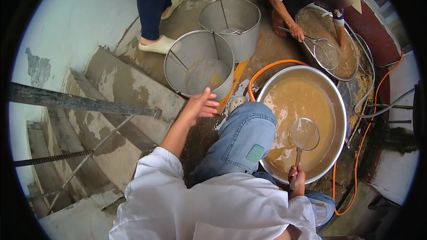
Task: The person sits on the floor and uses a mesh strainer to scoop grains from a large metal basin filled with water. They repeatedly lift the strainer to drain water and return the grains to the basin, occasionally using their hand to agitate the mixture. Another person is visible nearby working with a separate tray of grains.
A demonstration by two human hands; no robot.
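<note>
Knees first: a person in a white top and jeans crouches on the wet concrete floor [133, 84]. The right hand [297, 178] is closed around the handle of a round mesh skimmer [304, 134], whose head hangs over or just dips into the murky brown liquid in a wide steel basin [340, 106] right in front of the knee; whether the mesh touches the surface I cannot tell. The left hand [199, 105] is empty, its grip open with fingers spread, reaching toward the rim of a steel pail [178, 69] and not quite touching it. A little grain-like residue lies at the bottom of that pail. An orange hose [267, 67] curves between pail and basin.

Skimming solids out of the liquid looks to be the step in hand. By my reading, the next move calls for lifting the skimmer level, letting it drain, and steadying the pail with the free hand while the catch is carried across the knee.

Beyond, a second pail [235, 40] stands behind the first. Farther right, another person works a similar strainer [327, 53] in a second basin [307, 51], and someone's legs in dark trousers stand at the top.
</note>
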